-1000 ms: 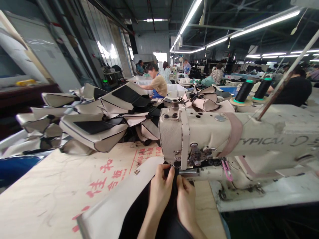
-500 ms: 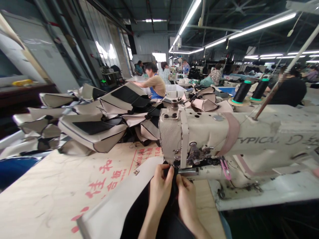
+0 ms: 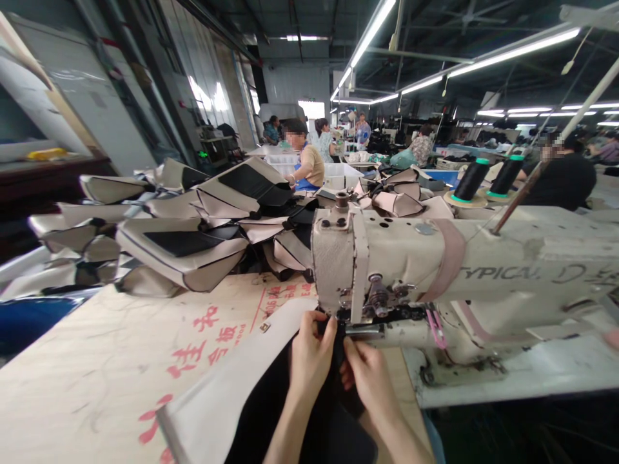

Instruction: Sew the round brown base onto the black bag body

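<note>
My left hand (image 3: pixel 313 348) is closed on black fabric (image 3: pixel 268 406), thumb and forefinger pinching it right below the needle area of the sewing machine (image 3: pixel 387 251). Just to its right, my right hand (image 3: pixel 366 368) grips the fabric's other edge, its thumb on top and fingertips curled underneath. A white panel (image 3: pixel 232 370) with a small metal fitting (image 3: pixel 264 328) lies alongside the black fabric, on the left. The fabric under the machine head is partly hidden by my fingers.
Sewn beige and black pieces (image 3: pixel 184 248) are heaped behind the wooden board (image 3: pixel 120 348). Two black thread cones (image 3: pixel 471 180) stand behind the machine. Pink scissor-like handles (image 3: pixel 436 328) hang at its arm. A co-worker (image 3: pixel 309 161) sits beyond the heap.
My right hand has shifted slightly right, and its fingertips now show beneath the fabric. My left hand keeps its pinch. The co-worker's outstretched arm has drawn in.
</note>
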`<move>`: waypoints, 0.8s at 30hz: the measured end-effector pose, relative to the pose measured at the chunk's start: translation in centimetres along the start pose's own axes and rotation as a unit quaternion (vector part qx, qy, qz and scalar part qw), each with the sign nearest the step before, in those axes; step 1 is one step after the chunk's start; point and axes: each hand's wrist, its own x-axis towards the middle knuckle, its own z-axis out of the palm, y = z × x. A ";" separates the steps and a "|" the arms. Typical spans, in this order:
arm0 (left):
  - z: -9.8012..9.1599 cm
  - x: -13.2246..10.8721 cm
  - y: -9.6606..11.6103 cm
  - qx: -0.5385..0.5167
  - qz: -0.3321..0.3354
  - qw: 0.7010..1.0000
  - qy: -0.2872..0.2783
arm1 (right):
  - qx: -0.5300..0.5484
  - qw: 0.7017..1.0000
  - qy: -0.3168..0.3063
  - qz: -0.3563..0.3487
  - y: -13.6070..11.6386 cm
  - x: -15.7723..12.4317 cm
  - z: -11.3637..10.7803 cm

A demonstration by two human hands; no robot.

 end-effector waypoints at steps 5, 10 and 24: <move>0.1 0.2 -0.5 -0.007 0.013 1.000 0.004 | -0.303 0.856 0.297 -0.294 -2.0 -3.0 -14.0; 0.3 0.2 -0.8 -0.020 0.005 1.000 -0.001 | -0.570 0.642 0.366 -0.360 -1.2 -3.4 -28.1; 0.1 -0.3 -0.4 -0.040 0.004 0.999 -0.001 | -0.605 0.612 0.339 -0.380 3.2 -3.8 -29.3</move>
